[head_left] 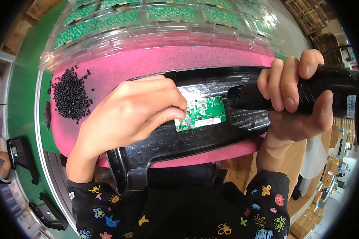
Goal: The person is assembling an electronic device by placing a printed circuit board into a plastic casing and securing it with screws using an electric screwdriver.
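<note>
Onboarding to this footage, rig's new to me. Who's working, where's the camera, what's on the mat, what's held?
No machine here: a person works bare-handed. The single picture comes from a fisheye camera on that person's head, looking down, so straight edges bend; picture left is their left. On the pink mat lies a black plastic housing, with a green circuit board inside it. A pile of small black pieces sits toward the left; clear trays are at the far side. The right grip holds a black handheld tool, its end close to the board. The left grip is at the board's left end; whether it pinches anything is unclear.
</note>
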Tool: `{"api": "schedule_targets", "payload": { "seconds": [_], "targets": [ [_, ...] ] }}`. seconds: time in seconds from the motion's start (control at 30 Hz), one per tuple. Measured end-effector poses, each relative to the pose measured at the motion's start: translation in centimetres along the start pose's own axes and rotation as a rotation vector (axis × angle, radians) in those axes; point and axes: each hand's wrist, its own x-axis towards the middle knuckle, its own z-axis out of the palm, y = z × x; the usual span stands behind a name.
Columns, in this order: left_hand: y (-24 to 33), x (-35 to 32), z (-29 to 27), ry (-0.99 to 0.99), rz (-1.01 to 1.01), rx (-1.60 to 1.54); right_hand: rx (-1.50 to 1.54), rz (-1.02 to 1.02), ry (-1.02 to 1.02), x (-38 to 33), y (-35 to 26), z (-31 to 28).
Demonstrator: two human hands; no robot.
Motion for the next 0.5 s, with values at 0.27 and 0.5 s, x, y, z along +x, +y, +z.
{"api": "schedule_targets", "payload": {
  "seconds": [0.27,0.5],
  "targets": [
    [-0.43,-0.37,0.4,-0.109,0.006,0.039,-0.002,0.004,0.002,0.2,0.7,0.28],
    [-0.38,-0.46,0.4,-0.087,0.014,0.078,-0.057,0.04,-0.045,0.63,0.64,0.35]
  ]
}}
